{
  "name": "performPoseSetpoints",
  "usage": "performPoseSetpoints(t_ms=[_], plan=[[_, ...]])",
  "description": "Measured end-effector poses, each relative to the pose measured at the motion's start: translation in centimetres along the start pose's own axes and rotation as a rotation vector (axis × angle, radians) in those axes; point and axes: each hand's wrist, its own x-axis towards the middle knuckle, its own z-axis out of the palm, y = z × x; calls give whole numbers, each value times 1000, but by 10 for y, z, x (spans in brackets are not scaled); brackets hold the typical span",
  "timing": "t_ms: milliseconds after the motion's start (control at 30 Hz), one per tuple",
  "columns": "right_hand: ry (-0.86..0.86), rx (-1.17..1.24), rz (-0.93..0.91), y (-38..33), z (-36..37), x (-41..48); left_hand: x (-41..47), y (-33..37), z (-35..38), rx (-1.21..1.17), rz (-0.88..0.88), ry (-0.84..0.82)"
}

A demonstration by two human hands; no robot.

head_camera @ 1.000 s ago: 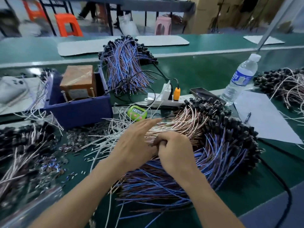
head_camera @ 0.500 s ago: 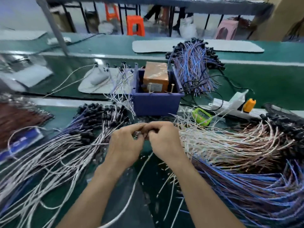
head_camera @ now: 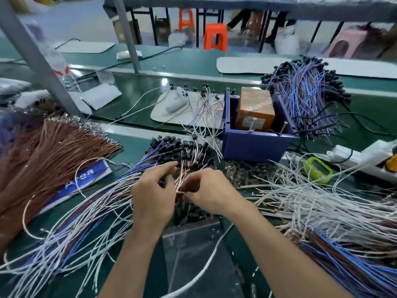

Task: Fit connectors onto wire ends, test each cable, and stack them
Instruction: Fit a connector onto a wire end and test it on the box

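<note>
Wires (head_camera: 179,183) in a thin bunch, pinched by the left hand (head_camera: 153,198) and gripped by the right hand (head_camera: 211,193), above the table (head_camera: 133,149).

text | blue packet (head_camera: 86,179): white lettering, blurred | none legible

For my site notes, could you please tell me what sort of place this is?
Most likely a factory cable-assembly line: heaps of cut wires with black connectors cover the long green bench, a blue bin holds a boxed unit, and the right hand grips a bunch of pinkish wires.
</note>
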Motion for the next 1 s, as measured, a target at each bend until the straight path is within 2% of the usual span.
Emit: performPoseSetpoints(t_ms=[100,167,233,300,400,500,567,767,867,1000], plan=[[13,-233,-2,-2,7,1,3,-12,-7,25,-2,-102],[70,-205,-7,-2,6,1,1,-16,-9,16,43,-179],[134,-21,5,1,-3,-1,-2,-14,-10,17,89,-213],[192,215,26,4,-15,-7,-3,-11,-10,-6,90,-162],[284,739,60,11,-36,-24,-1,-3,-12,-159,-14,-127],[356,1347,128,20,-53,-43,6,7,-16,-341,-163,-236],[371,1605,144,23,-57,-52,7,16,-15,-381,-164,-331],[312,1915,36,14,-71,-67,-5,45,1,-373,-108,-606],[424,1963,98,26,-94,-74,-6,44,3,-423,-142,-691],[580,1953,111,56,-119,-91,5,32,-10,-367,-181,-705]])
